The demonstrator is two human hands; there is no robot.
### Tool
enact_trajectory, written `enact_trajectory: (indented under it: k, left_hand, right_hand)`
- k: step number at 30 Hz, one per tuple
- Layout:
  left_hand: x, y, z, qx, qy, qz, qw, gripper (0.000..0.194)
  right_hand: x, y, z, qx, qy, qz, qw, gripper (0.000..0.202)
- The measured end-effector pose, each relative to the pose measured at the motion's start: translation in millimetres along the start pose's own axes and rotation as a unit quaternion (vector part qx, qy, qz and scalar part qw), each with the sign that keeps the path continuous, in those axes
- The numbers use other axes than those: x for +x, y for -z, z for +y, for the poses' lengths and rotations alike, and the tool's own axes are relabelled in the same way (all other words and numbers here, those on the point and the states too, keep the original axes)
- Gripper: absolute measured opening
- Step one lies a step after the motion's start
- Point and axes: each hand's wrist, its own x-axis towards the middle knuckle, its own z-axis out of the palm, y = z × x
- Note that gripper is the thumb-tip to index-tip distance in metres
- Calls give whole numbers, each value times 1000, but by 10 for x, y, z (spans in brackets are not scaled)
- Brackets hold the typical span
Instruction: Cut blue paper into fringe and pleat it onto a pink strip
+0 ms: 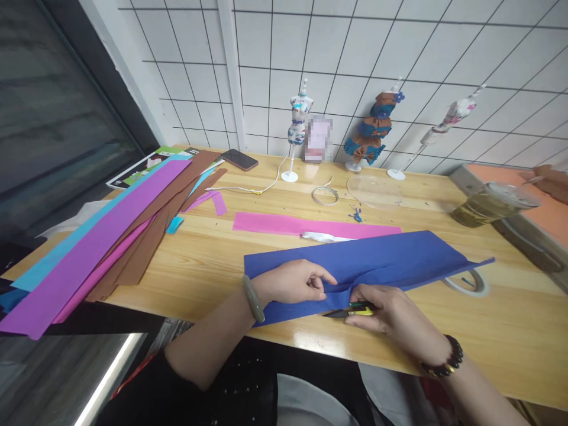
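A wide strip of dark blue crepe-like paper (pixel 377 257) lies at the front of the table, with a raised fold running along its middle. My left hand (pixel 297 281), a bangle on its wrist, rests on the paper's left part; its index finger is stretched out and the others are half curled, holding nothing. My right hand (pixel 384 310) grips a yellow-and-black cutter (pixel 361 309) at the paper's near edge. Its dark pointed end aims left, beside or under the paper; which one I cannot tell. The right fingers also touch the edge of the blue paper.
Purple (pixel 102 236), brown and light-blue paper strips pile at left. Behind the blue paper lies a pink strip (pixel 270 223). A tape roll (pixel 481 284) sits right, near a drink cup (pixel 492 204). Small dress forms (pixel 296 133) and a phone (pixel 239 158) stand or lie farther back.
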Motion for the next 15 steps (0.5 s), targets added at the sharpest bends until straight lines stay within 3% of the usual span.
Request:
enact_trajectory:
  k: [15]
  left_hand:
    - [4,7,-11,6,-4,3,1000,38]
  right_hand:
    - [-2,1,18,-10,16,16,1000,29]
